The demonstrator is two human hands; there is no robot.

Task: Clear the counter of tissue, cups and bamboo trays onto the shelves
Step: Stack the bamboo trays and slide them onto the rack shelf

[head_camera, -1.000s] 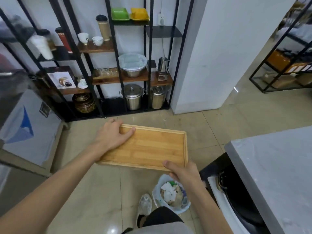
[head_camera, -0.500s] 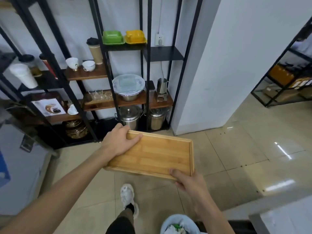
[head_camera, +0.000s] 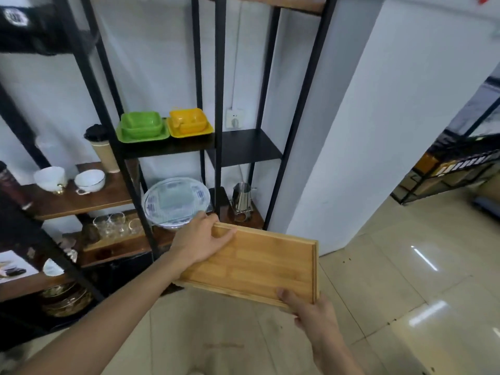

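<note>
I hold a flat bamboo tray (head_camera: pixel 259 263) level in front of me with both hands. My left hand (head_camera: pixel 201 239) grips its far left corner, thumb on top. My right hand (head_camera: pixel 311 312) grips its near right corner. The tray hovers just in front of the black metal shelf unit (head_camera: pixel 217 104), below an empty black shelf (head_camera: pixel 243 147). White cups (head_camera: pixel 89 180) stand on a wooden shelf to the left. The counter is out of view.
Green and yellow dishes (head_camera: pixel 162 125) sit on a black shelf. A covered bowl (head_camera: pixel 177 203) and a steel pitcher (head_camera: pixel 242 197) stand on the wooden shelf behind the tray. Small glasses (head_camera: pixel 116 223) are to the left. A white pillar (head_camera: pixel 378 131) rises at right.
I have walked closer to the shelves with the tray. The view tilted upward, and the counter, the bin and my foot have left the frame.
</note>
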